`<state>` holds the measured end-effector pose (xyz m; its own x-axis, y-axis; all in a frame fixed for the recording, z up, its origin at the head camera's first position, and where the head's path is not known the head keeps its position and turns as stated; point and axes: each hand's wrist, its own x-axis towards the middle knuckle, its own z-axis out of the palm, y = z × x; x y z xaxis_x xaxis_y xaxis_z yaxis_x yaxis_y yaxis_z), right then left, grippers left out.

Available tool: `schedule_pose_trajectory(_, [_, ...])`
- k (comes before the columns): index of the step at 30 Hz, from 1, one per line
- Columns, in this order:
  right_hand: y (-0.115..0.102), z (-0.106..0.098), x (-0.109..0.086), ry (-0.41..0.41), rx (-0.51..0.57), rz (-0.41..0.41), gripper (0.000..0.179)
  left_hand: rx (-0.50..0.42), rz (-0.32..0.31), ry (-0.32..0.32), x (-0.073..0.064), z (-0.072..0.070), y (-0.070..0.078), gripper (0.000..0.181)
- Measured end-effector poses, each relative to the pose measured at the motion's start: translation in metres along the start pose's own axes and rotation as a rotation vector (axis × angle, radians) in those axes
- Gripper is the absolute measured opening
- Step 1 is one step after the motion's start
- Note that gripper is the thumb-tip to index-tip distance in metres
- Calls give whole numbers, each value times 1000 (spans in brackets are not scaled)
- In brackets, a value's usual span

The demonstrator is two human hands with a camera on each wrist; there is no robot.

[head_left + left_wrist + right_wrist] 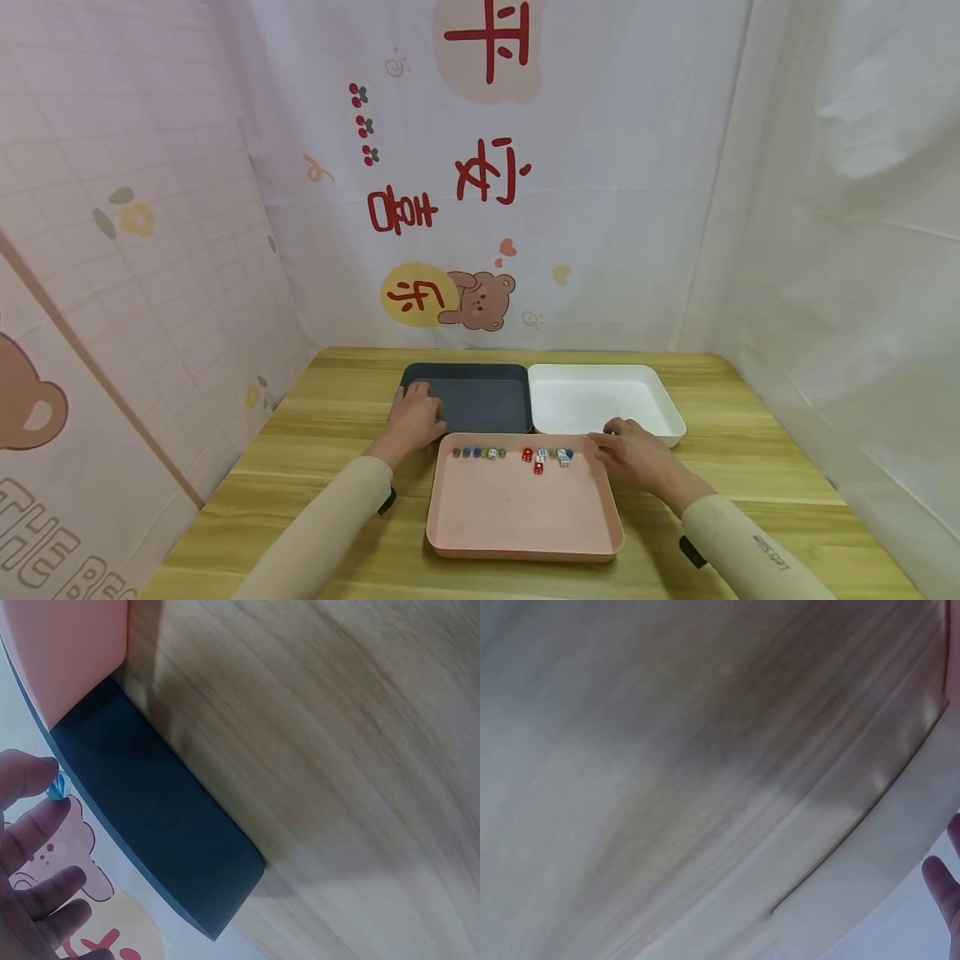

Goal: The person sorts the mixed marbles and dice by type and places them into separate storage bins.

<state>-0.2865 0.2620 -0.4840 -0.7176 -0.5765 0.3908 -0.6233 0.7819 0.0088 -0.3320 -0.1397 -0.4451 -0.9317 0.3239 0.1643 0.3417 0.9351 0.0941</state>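
Observation:
Between the thumb and index finger of my left hand point(416, 417) is a small clear marble with blue inside point(58, 786). That hand is over the left end of the dark tray point(483, 404), its other fingers loosely bent. My right hand point(637, 454) is at the far right corner of the pink tray point(517, 521), beside the white tray point(592, 400). Its thumb and index tips are hidden in the right wrist view, so I cannot tell whether it holds anything. Marbles point(467, 452), red dice point(527, 455) and white dice point(565, 461) lie along the pink tray's far side.
Dark and white trays stand side by side behind the pink one, all on a wood-grain table point(330, 533). Printed white cloth point(622, 208) hangs behind the table and along both sides.

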Motion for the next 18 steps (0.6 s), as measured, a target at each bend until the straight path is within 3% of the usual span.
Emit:
schedule_pose_trajectory(12, [1,2,-1,26,-6,-46,26,9,-1,-16,0,3,-1,10])
schedule_pose_trajectory(18, [1,3,-1,0,-11,-29,28,23,3,-16,2,6,-1,10])
